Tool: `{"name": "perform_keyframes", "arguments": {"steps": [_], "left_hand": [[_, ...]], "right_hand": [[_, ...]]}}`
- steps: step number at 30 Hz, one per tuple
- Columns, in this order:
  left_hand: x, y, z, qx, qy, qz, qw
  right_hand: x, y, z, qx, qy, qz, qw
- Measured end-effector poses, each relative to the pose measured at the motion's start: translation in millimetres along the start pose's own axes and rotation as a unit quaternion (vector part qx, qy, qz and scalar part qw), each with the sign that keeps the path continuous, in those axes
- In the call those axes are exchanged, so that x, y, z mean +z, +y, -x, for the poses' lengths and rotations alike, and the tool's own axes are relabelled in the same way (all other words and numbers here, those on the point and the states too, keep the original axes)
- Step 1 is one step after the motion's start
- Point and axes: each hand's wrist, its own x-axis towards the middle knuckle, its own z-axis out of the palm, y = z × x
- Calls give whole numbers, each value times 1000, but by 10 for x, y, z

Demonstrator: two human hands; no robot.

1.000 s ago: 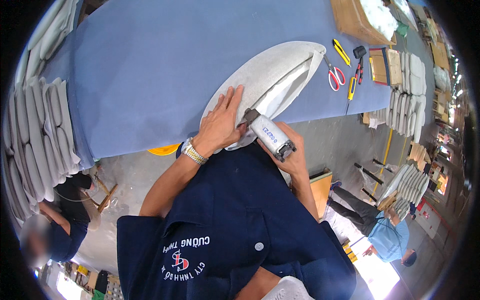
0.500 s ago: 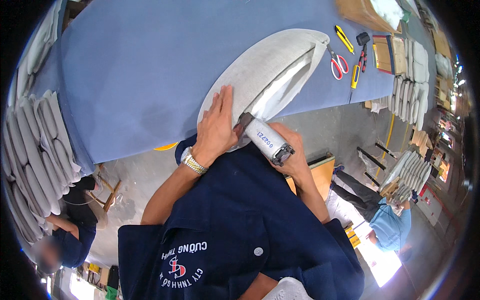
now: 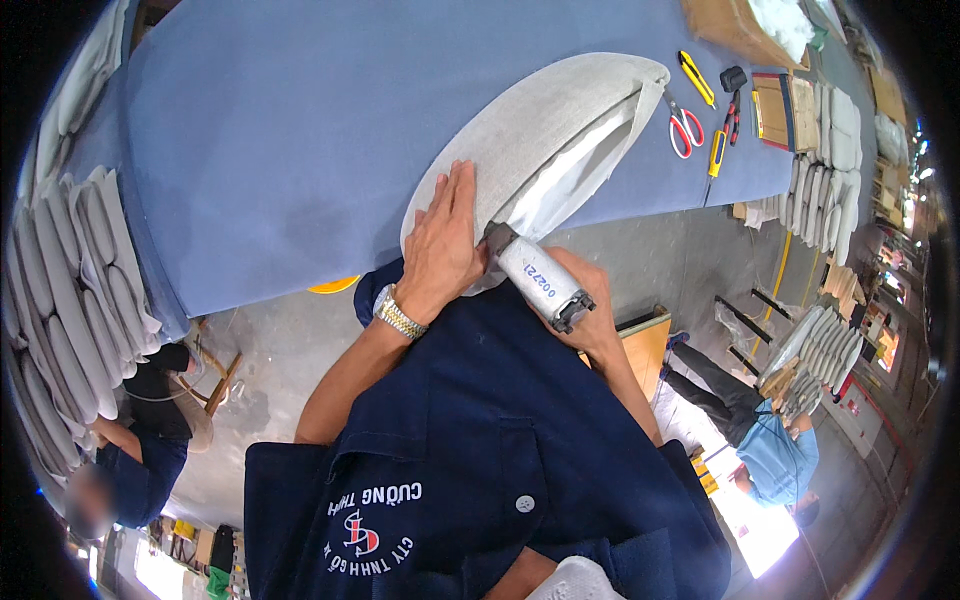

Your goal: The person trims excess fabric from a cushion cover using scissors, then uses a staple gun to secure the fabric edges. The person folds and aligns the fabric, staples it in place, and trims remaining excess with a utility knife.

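A curved light-grey fabric cushion [image 3: 530,130] lies at the front edge of the blue-covered table, its open side showing white lining [image 3: 560,185]. My left hand [image 3: 447,235] rests flat on the cushion's near end, fingers stretched out and thumb toward the open edge. Wrapped round a silver-grey staple gun [image 3: 540,275] is my right hand [image 3: 585,295]. The tool's dark nose sits against the cushion's near edge, close to my left thumb. What lies under the nose is hidden.
Right of the cushion lie red-handled scissors [image 3: 685,132], a yellow cutter [image 3: 697,78], a yellow-handled screwdriver [image 3: 717,155] and red-black pliers [image 3: 733,115]. Grey cushions [image 3: 75,290] are stacked at left, more [image 3: 825,190] at right. One person [image 3: 150,450] is at lower left, another [image 3: 775,450] at lower right.
The view has shifted slightly, so cushion, hands and staple gun appear a little farther right. Both hands keep nearly the same places on the cushion and the tool.
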Motion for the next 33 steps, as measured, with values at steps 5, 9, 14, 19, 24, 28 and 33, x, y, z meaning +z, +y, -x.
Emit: {"name": "perform_keyframes", "arguments": {"steps": [5,9,14,19,24,28,33], "left_hand": [[92,-93,52,46,20,-12,999],[145,-80,48,36,19,-13,999],[-2,-25,49,-1,-5,-10,1000],[-106,-268,69,-11,21,33,999],[-38,-265,340,52,141,39,988],[-187,-361,437,101,78,172,977],[-251,-630,101,39,-9,311,950]], "right_hand": [[98,117,94,-43,27,-35,998],[74,70,22,-35,3,-81,996],[175,25,-32,-55,15,-48,997],[247,-225,-283,-60,6,24,998],[243,-309,-391,-91,-26,66,993],[175,101,-494,-169,44,64,983],[231,351,-516,-199,42,25,979]]}}
